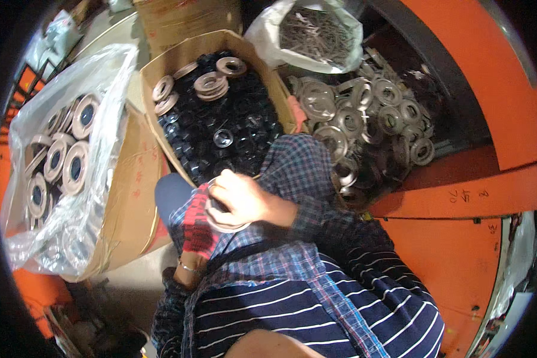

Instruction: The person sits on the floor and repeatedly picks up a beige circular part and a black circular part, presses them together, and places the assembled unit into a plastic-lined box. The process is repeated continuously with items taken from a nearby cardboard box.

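Note:
Over my lap, a pale ring-shaped part point(228, 229) with a dark centre is held between both hands. My left hand point(198, 222), in a red glove, is closed round its left side. My bare right hand point(243, 197) has its fingers bent over the top of the ring, covering much of it. In front of my knees stands an open cardboard box point(155, 128) full of small black round parts. Several beige rings, including a short stack point(211, 89), lie on those black parts.
At the left, a cardboard box point(131, 185) lined with clear plastic holds beige rings with dark centres. A pile of greyish rings point(349, 119) lies to the right. Behind it, a white sack point(265, 39) holds thin grey strips. Orange panels point(447, 256) flank my right side.

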The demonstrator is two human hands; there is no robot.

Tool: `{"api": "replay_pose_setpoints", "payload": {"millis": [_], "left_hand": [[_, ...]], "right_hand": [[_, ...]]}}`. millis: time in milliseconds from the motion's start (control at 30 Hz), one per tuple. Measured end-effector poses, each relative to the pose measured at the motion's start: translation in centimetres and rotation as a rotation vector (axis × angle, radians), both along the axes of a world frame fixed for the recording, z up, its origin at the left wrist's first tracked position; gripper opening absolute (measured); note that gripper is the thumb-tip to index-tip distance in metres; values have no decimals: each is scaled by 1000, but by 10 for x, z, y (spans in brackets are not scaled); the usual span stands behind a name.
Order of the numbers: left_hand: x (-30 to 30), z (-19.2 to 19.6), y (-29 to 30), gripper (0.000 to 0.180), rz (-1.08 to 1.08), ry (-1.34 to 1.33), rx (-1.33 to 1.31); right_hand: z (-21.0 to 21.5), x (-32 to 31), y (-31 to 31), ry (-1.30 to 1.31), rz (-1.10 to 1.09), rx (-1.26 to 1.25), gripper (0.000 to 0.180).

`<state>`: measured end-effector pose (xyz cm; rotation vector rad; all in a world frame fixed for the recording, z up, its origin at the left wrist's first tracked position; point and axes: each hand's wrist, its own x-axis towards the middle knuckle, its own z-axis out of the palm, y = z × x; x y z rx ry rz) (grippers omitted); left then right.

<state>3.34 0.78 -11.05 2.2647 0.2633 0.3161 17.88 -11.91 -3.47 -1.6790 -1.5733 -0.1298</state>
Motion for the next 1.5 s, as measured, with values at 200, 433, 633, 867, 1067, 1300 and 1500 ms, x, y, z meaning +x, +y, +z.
{"api": "replay_pose_setpoints", "payload": {"millis": [200,433,633,867,1067,1300,1500], "left_hand": [[-10,25,-2,56,77,-5,291],[25,78,-42,46,475,-248,-639],[34,100,-19,49,38,-549,403],[18,95,-19,31,415,-316,-752],[22,118,-31,61,279,-345,-335],[6,104,-4,55,-273,-644,461],[-29,168,43,54,115,-421,95]], "right_hand": [[-5,9,-5,31,-60,-206,48],[4,2,12,718,-325,-217,51],[2,18,15,2264,251,-177,70],[11,23,-11,305,-197,-146,68],[9,6,4,938,-223,68,48],[3,-8,-25,2625,861,-74,79],[-20,6,-18,1628,434,-542,80]]}}
